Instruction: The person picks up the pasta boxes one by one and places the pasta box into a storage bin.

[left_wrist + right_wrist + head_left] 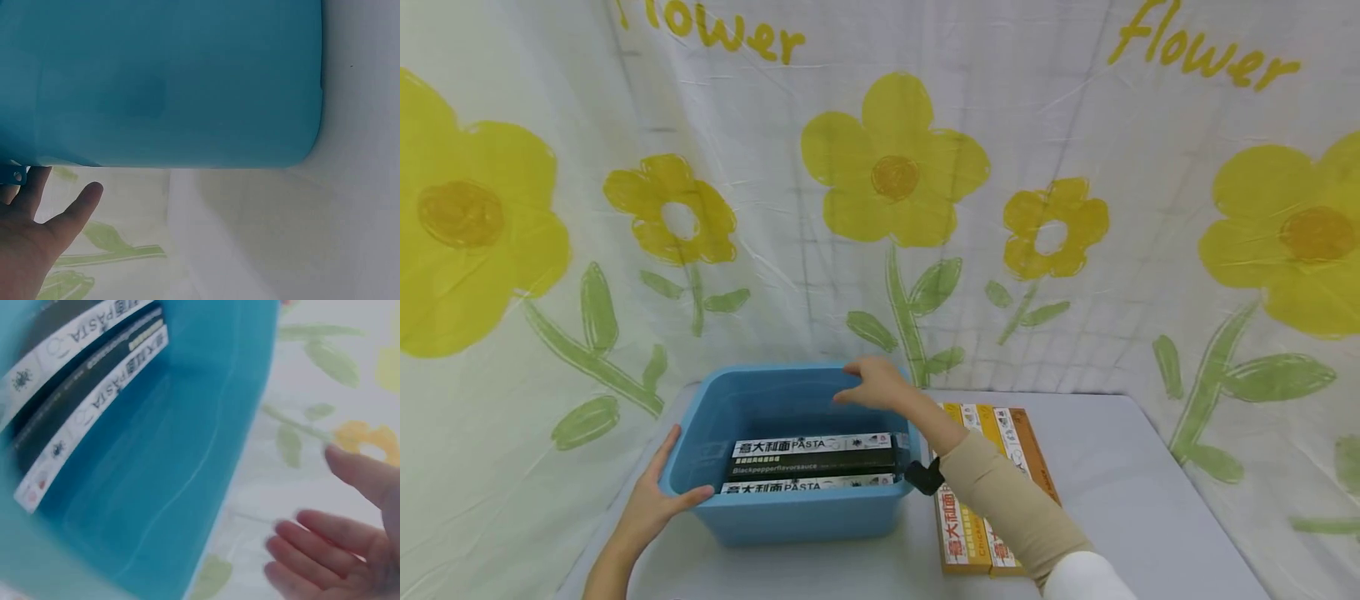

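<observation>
Black boxes (pixel 811 463): "意大利面 PASTA"; rear also "Blackpepperflavorsauce". Yellow box (pixel 967 533): "意大利面". Curtain (pixel 958 50): "flower", twice.

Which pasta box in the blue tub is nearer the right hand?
The rear box, toward the far side of the tub; the front box sits closer to the near rim.

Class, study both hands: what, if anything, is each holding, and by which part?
Nothing is visibly held. The left hand is spread at the left end of the blue tub, showing no grip; the right hand is open and empty.
</observation>
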`<action>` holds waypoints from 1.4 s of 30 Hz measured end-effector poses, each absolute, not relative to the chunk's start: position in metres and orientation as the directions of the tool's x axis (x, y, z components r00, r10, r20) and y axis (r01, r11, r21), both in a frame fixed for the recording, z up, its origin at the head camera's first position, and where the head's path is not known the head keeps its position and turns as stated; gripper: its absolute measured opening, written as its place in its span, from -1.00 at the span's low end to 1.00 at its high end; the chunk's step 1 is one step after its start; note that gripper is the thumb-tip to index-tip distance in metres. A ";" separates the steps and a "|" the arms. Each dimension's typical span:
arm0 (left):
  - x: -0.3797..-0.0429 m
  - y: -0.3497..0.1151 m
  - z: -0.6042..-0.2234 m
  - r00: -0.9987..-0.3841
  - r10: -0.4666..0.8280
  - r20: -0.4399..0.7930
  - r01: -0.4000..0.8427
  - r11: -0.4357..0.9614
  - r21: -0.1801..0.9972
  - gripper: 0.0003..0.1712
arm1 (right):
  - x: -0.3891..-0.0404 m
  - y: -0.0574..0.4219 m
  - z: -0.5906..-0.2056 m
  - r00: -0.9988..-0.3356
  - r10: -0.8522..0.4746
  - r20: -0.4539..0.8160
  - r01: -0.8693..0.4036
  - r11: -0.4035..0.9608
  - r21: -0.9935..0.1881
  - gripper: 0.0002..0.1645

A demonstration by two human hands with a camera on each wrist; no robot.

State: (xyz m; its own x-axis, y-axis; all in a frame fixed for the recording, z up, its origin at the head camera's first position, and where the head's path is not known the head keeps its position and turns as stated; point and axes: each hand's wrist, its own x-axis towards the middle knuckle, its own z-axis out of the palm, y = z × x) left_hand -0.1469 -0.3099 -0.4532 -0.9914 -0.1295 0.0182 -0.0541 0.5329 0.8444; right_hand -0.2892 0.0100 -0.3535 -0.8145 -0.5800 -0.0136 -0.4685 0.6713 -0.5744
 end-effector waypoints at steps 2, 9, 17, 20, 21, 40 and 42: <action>-0.147 -0.310 -0.454 -0.992 -0.126 0.018 -0.051 0.530 0.847 0.29 | -0.284 0.027 -0.356 -0.837 -0.541 0.074 -0.450 0.607 -0.655 -0.31; -0.148 -0.309 -0.454 -0.992 -0.125 0.023 -0.048 0.536 0.843 0.29 | -0.254 0.098 -0.371 -0.911 -0.332 0.245 -0.375 0.415 -0.829 -0.34; -0.145 -0.310 -0.453 -0.992 -0.121 0.043 -0.031 0.554 0.832 0.27 | -0.208 0.177 -0.416 -0.969 -0.137 0.207 -0.247 0.446 -0.860 -0.36; -0.145 -0.310 -0.453 -0.992 -0.122 0.034 -0.040 0.556 0.830 0.28 | -0.190 0.199 -0.430 -0.988 -0.062 0.145 -0.157 0.461 -0.874 -0.37; -0.145 -0.310 -0.453 -0.992 -0.123 0.031 -0.043 0.555 0.831 0.29 | -0.185 0.204 -0.434 -0.992 -0.036 0.120 -0.123 0.469 -0.875 -0.37; -0.147 -0.311 -0.452 -0.990 -0.141 -0.017 -0.087 0.507 0.857 0.30 | -0.146 0.253 -0.538 -0.995 0.060 -0.073 0.090 0.842 -0.532 0.32; -0.147 -0.311 -0.453 -0.990 -0.143 -0.019 -0.089 0.504 0.859 0.30 | -0.143 0.256 -0.550 -0.995 0.069 -0.076 0.099 0.855 -0.509 0.32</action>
State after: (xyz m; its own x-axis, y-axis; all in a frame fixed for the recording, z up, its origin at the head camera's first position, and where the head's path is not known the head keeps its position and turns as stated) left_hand -0.1469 -0.3107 -0.4528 -0.9895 -0.1431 -0.0190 -0.0894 0.5039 0.8591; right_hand -0.1429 0.2558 -0.5496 -0.9947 0.0693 -0.0760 0.0985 0.8550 -0.5092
